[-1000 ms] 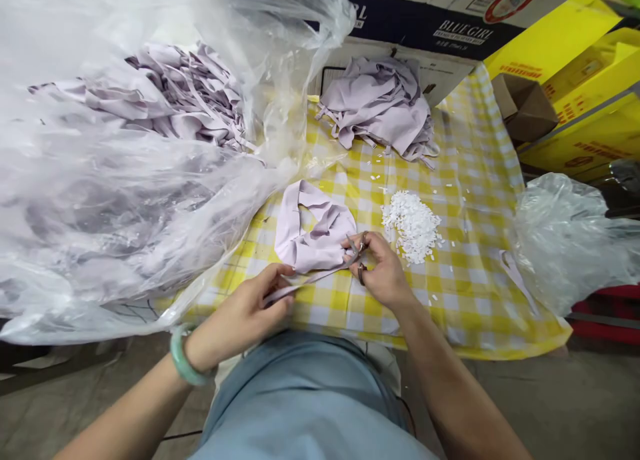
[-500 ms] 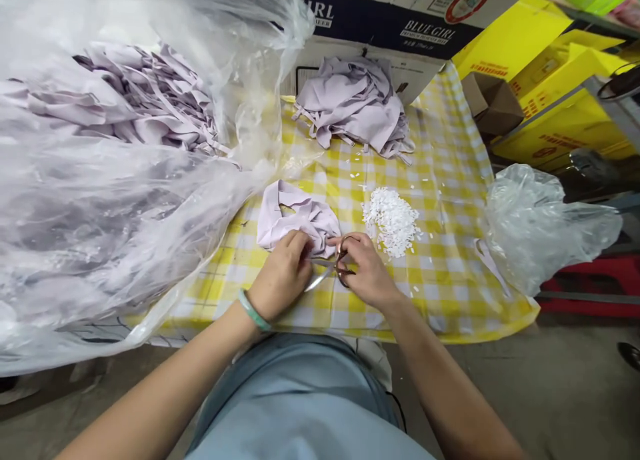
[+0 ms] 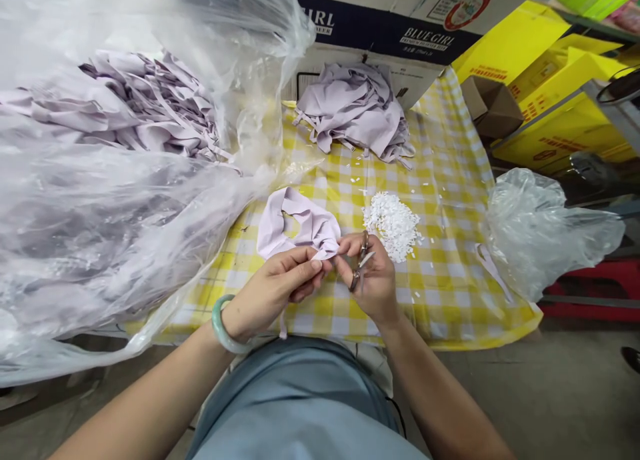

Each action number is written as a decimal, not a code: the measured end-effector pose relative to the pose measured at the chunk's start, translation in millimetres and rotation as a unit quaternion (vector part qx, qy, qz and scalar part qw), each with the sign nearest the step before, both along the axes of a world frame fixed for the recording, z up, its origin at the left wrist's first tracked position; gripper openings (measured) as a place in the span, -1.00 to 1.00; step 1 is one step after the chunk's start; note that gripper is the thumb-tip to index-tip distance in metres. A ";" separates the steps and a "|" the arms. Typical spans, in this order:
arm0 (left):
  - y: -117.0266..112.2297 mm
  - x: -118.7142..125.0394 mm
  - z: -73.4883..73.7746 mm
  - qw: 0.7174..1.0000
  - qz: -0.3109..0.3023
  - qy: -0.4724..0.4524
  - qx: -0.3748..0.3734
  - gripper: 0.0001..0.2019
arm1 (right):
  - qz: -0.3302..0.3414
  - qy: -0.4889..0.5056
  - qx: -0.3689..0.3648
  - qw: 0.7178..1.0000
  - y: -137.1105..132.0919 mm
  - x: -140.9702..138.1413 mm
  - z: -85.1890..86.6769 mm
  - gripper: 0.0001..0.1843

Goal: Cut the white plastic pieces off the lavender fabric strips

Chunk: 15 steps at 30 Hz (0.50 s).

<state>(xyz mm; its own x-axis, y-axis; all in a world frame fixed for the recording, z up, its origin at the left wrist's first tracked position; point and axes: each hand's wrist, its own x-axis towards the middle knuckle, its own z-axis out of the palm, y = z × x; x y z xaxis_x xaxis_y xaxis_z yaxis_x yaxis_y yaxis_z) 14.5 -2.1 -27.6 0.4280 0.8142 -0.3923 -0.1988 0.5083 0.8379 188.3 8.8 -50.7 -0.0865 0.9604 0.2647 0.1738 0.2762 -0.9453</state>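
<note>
The lavender fabric piece (image 3: 314, 221) lies near the front of the worktop (image 3: 450, 273), bunched into a loose ring on the yellow-and-white checked cover. At its near edge, the left hand (image 3: 275, 280) has thumb and fingers closed in a pinch on the fabric, a narrow strap (image 3: 283, 325) dangling below. The right hand (image 3: 373, 283) is partly curled, scissors (image 3: 364, 270) hooked on its fingers — blades pointing back over the palm — while its fingertips meet the fabric's right end. Just beyond sits a heap of small white pieces (image 3: 395, 227); farther back, a lavender pile (image 3: 357, 110) rests against a printed carton (image 3: 375, 23). A clear plastic bag (image 3: 115, 247) holding more lavender fabric spreads at left.
</note>
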 end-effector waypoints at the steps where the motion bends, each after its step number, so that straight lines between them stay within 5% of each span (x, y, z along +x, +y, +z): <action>1: -0.4 -1.6 1.6 1.000 0.002 0.014 0.018 -0.78 | 0.012 -0.027 0.006 1.000 1.3 2.3 0.1 -0.80; 6: -2.7 -7.7 13.2 0.993 -0.041 0.063 0.087 -0.69 | 0.107 -0.113 0.059 0.986 14.8 13.6 8.7 -0.75; 11: -6.2 -12.7 16.5 0.989 -0.009 0.095 0.109 -0.68 | 0.050 -0.120 0.150 0.980 7.5 9.1 8.6 -0.77; 15: -4.4 -15.5 19.3 0.991 0.031 0.082 0.105 -0.67 | 0.082 -0.102 0.162 0.978 -12.5 -0.6 1.5 -0.78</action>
<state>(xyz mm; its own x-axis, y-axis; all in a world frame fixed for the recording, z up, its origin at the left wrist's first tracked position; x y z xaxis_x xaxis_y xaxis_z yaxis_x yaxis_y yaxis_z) -1.0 -6.5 -8.3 0.3202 0.9076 -0.2717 -0.0772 0.3108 0.9473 187.7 -3.7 -49.1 -0.3147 0.7981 0.5138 0.2778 0.5951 -0.7541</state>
